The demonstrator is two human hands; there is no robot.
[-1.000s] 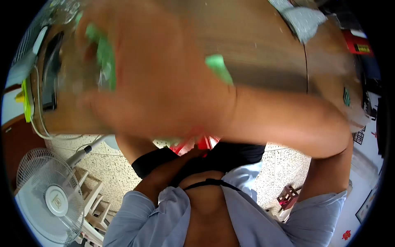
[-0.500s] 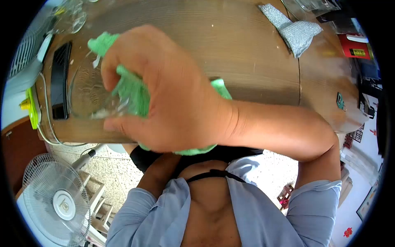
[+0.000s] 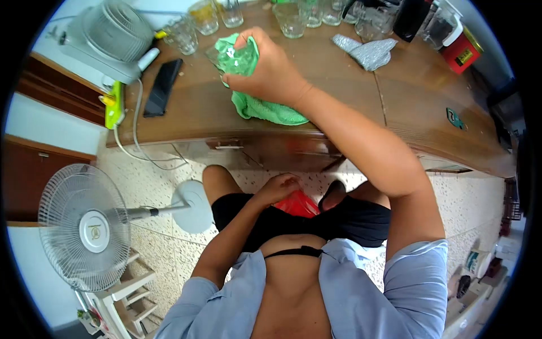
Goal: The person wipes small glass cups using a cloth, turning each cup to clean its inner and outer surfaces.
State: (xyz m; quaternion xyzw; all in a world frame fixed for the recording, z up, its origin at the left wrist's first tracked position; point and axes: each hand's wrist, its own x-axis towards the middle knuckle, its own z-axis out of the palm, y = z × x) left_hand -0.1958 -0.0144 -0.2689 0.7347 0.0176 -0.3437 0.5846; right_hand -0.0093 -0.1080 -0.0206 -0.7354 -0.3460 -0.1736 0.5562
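green cloth [image 3: 270, 112], red plastic [image 3: 296, 204], brown wood-grained table [image 3: 203, 107], silver packet [image 3: 371, 55], black phone [image 3: 164, 87], speckled cream floor [image 3: 169, 248]

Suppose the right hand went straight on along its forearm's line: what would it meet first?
Beyond the green cloth in its grip, the right hand would probably meet one of the glasses at the table's far left, though depth is hard to judge.

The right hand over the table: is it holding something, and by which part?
Yes: the right hand holds a clear round glass tumbler by its side, with a green textured cloth bunched against it.
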